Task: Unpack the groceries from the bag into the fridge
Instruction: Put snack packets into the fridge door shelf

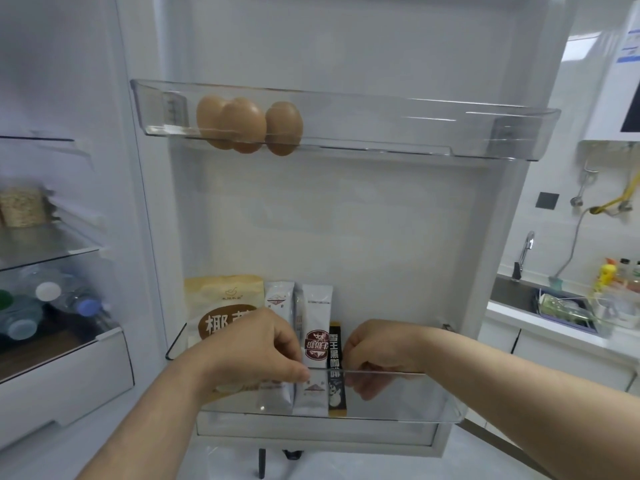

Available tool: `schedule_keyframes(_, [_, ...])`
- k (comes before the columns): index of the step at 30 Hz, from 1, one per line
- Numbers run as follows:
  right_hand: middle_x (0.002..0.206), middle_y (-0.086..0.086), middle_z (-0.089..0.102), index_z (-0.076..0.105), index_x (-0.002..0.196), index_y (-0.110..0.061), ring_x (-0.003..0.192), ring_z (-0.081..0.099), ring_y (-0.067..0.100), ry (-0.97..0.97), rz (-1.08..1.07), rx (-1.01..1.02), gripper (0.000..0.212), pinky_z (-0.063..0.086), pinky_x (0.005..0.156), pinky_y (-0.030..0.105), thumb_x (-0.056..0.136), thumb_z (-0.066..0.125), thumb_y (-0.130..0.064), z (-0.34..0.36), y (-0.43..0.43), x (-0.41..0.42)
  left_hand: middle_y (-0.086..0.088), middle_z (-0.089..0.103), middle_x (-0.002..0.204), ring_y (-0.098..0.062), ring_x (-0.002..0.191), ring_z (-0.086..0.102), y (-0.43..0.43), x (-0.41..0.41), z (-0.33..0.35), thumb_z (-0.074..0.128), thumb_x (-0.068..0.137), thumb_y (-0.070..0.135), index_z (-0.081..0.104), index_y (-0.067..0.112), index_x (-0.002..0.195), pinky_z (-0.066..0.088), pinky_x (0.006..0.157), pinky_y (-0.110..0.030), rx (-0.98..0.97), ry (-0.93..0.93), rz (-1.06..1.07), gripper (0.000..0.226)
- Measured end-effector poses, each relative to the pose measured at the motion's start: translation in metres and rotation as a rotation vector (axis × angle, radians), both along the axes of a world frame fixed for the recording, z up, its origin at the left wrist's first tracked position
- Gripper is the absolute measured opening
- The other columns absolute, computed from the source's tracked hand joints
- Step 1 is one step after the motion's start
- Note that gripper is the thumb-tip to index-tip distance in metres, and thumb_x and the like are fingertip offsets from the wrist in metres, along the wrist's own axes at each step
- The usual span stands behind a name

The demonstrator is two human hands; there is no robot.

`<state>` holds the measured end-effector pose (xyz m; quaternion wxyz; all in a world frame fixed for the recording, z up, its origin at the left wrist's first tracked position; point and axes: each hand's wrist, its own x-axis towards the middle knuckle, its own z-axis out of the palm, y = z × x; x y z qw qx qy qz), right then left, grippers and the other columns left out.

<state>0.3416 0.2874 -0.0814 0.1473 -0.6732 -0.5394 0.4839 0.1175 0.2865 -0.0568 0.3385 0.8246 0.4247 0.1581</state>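
Both hands reach into the lower door bin (415, 396) of the open fridge, where a yellow pouch (221, 296), two white sachets (317, 317) and a black stick packet (335, 362) stand upright side by side. The left hand (256, 351) curls its fingers and thumb round the white sachets, while the right hand (377, 351) is curled just beside the black stick packet, and whether it grips anything cannot be told. Three eggs (247, 124) sit in the upper door bin (415, 126).
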Motion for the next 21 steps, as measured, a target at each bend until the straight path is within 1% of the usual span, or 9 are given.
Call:
schedule_keyframes(3, [0.091, 0.016, 0.074, 0.067, 0.108, 0.006, 0.073, 0.072, 0.022, -0.030, -0.005, 0.014, 0.024, 0.061, 0.071, 0.034, 0.092, 0.061, -0.011, 0.002, -0.002, 0.000, 0.005, 0.071, 0.066, -0.001, 0.061, 0.064, 0.000, -0.001, 0.000, 0.083, 0.075, 0.026, 0.076, 0.020, 0.068, 0.049, 0.059, -0.018, -0.003, -0.007, 0.005, 0.011])
schedule_keyframes(5, [0.093, 0.015, 0.074, 0.068, 0.103, 0.004, 0.073, 0.070, 0.023, -0.098, 0.025, 0.054, 0.024, 0.061, 0.075, 0.037, 0.091, 0.061, -0.016, 0.006, -0.007, 0.001, 0.003, 0.072, 0.066, -0.003, 0.061, 0.065, 0.001, -0.001, -0.001, 0.083, 0.074, 0.026, 0.076, 0.019, 0.069, 0.050, 0.059, -0.018, -0.003, -0.010, 0.005, 0.011])
schedule_keyframes(7, [0.087, 0.009, 0.071, 0.068, 0.089, -0.004, 0.071, 0.065, 0.019, -0.292, 0.128, 0.185, 0.024, 0.060, 0.078, 0.038, 0.092, 0.058, -0.026, 0.011, -0.017, 0.005, 0.002, 0.071, 0.065, -0.003, 0.060, 0.064, 0.000, -0.002, -0.002, 0.084, 0.074, 0.025, 0.076, 0.019, 0.067, 0.049, 0.057, -0.018, -0.001, -0.017, 0.010, 0.012])
schedule_keyframes(9, [0.079, 0.000, 0.066, 0.064, 0.080, -0.011, 0.070, 0.060, 0.014, -0.477, 0.215, 0.352, 0.036, 0.054, 0.075, 0.035, 0.095, 0.051, -0.041, 0.016, -0.035, 0.007, 0.001, 0.071, 0.065, -0.003, 0.059, 0.064, 0.000, -0.002, -0.002, 0.084, 0.074, 0.025, 0.076, 0.019, 0.066, 0.050, 0.057, -0.019, 0.010, -0.026, 0.020, 0.012])
schedule_keyframes(11, [0.074, -0.006, 0.064, 0.063, 0.075, -0.021, 0.068, 0.058, 0.008, -0.518, 0.254, 0.466, 0.039, 0.051, 0.070, 0.031, 0.094, 0.050, -0.053, 0.017, -0.056, 0.009, 0.001, 0.072, 0.066, -0.005, 0.061, 0.065, -0.001, -0.002, -0.004, 0.083, 0.074, 0.025, 0.076, 0.020, 0.067, 0.053, 0.060, -0.022, 0.032, -0.023, 0.021, 0.012])
schedule_keyframes(13, [0.072, -0.008, 0.062, 0.062, 0.076, -0.025, 0.066, 0.055, 0.007, -0.589, 0.291, 0.587, 0.033, 0.048, 0.066, 0.029, 0.091, 0.055, -0.054, 0.012, -0.071, 0.009, 0.002, 0.072, 0.066, -0.005, 0.062, 0.065, -0.001, -0.003, -0.004, 0.082, 0.075, 0.027, 0.076, 0.021, 0.066, 0.053, 0.062, -0.024, 0.061, -0.015, 0.015, 0.012])
schedule_keyframes(16, [0.076, -0.008, 0.066, 0.066, 0.084, -0.023, 0.072, 0.058, 0.010, -0.687, 0.267, 0.773, 0.027, 0.052, 0.067, 0.032, 0.091, 0.058, -0.048, 0.000, -0.076, 0.009, 0.006, 0.071, 0.063, -0.003, 0.061, 0.065, -0.002, -0.001, -0.004, 0.081, 0.076, 0.027, 0.076, 0.023, 0.064, 0.054, 0.060, -0.022, 0.094, 0.002, 0.009, 0.014])
schedule_keyframes(19, [0.075, -0.009, 0.066, 0.068, 0.086, -0.025, 0.071, 0.059, 0.010, -0.709, 0.207, 0.815, 0.028, 0.053, 0.065, 0.032, 0.091, 0.056, -0.050, -0.006, -0.073, 0.012, 0.011, 0.068, 0.059, 0.002, 0.056, 0.062, -0.001, 0.001, -0.006, 0.081, 0.077, 0.025, 0.074, 0.024, 0.059, 0.044, 0.053, -0.014, 0.134, 0.004, 0.017, 0.019])
schedule_keyframes(21, [0.073, -0.008, 0.066, 0.067, 0.086, -0.024, 0.070, 0.059, 0.013, -0.720, 0.191, 0.851, 0.031, 0.053, 0.063, 0.032, 0.091, 0.054, -0.052, -0.011, -0.073, 0.013, 0.013, 0.067, 0.058, 0.003, 0.055, 0.061, -0.001, 0.002, -0.007, 0.081, 0.077, 0.025, 0.073, 0.023, 0.059, 0.043, 0.052, -0.011, 0.163, 0.006, 0.010, 0.020])
